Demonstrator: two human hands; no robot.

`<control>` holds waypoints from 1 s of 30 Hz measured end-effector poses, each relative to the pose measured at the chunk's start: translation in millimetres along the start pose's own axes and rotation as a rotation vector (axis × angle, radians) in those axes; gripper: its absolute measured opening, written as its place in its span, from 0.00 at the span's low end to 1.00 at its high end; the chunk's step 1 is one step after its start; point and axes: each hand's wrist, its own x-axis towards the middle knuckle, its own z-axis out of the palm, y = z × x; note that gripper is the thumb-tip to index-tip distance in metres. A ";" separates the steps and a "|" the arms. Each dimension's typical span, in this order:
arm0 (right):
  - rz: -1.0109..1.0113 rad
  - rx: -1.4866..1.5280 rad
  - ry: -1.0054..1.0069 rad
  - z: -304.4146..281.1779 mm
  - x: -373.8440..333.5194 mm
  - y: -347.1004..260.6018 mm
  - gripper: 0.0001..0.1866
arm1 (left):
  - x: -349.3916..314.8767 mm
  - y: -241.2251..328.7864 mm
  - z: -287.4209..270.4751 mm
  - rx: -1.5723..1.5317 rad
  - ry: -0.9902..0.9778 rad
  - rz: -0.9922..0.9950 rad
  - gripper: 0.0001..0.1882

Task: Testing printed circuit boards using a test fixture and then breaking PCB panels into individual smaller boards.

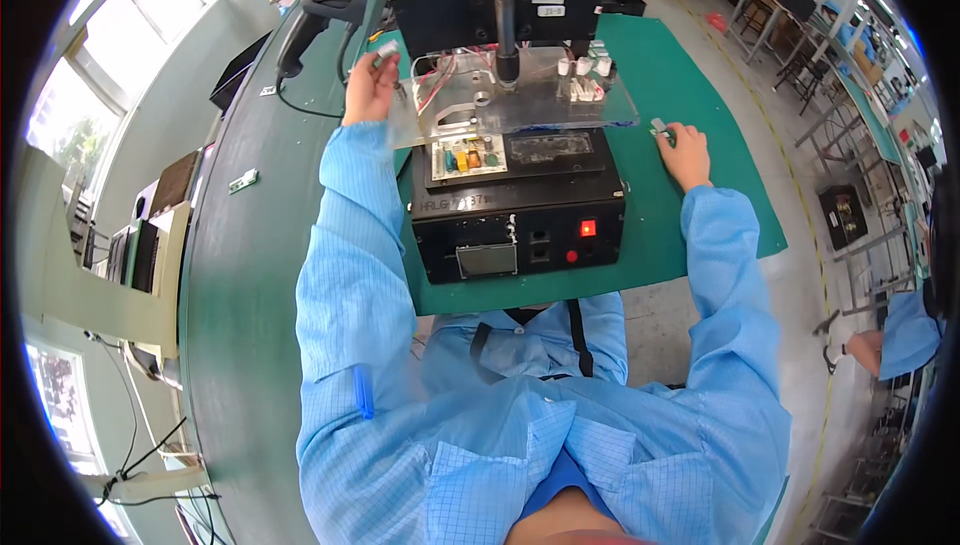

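Note:
Pinched in the fingers of my left hand (370,90) is a small whitish block (388,49), held beside the left end of a clear acrylic plate (450,95). My right hand (686,157) rests low over the green mat to the right, its fingers closed on a small grey-and-green piece (659,127) too small to name. Between my hands stands a black test fixture (520,207) with a lit red switch (588,228) and a small display (487,261). A circuit board (468,158) with yellow and orange parts lies on its top, below the plate.
A black barcode scanner (318,20) with a cable stands at the far left of the fixture. One small board (243,181) lies on the green bench (235,275) at left. A vertical press rod (505,25) rises above the plate. Beyond the mat (690,75), another person sits opposite.

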 end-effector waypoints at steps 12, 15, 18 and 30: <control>-0.043 0.343 0.090 12.4 23.4 -23.9 0.13 | 11.9 6.3 26.0 -0.086 -0.104 0.046 0.12; -0.049 0.731 0.227 -49.7 -33.6 -81.8 0.13 | 13.4 20.9 -9.9 -0.128 -0.153 -0.073 0.13; -0.193 0.705 0.216 -106.8 -80.9 -120.1 0.11 | 9.3 4.8 22.9 -0.122 -0.122 0.016 0.14; -0.667 0.316 0.048 -83.8 -65.7 -230.8 0.10 | 46.4 -20.1 25.7 -0.400 -0.454 -0.020 0.11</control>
